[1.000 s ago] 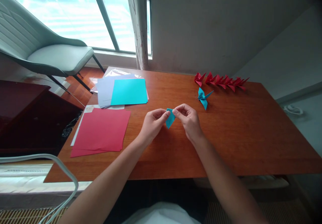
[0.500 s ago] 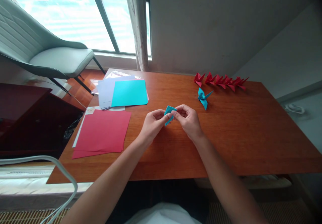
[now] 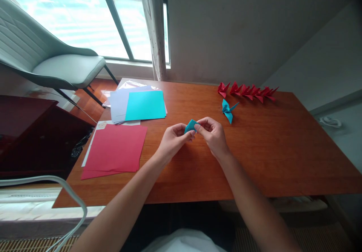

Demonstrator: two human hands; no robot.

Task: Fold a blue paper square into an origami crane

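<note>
Over the middle of the wooden table point(image 3: 268, 161), my left hand point(image 3: 172, 140) and my right hand point(image 3: 213, 135) meet and pinch a small folded piece of blue paper point(image 3: 190, 125) between their fingertips. Only the top of the piece shows above my fingers. A finished blue paper crane point(image 3: 227, 109) lies on the table just beyond my right hand. Behind it stands a row of several red paper cranes point(image 3: 247, 90).
A stack of red sheets point(image 3: 114, 150) lies at the left of the table. Farther back sit pale lilac sheets point(image 3: 117, 103) with a turquoise sheet point(image 3: 145, 105) on top. A grey chair point(image 3: 51, 61) stands by the window, and a dark cabinet point(image 3: 31, 131) is at the left.
The blue piece hung down between my fingers; now it is turned up and folded tighter, mostly hidden by my fingertips. Both hands have drawn closer together.
</note>
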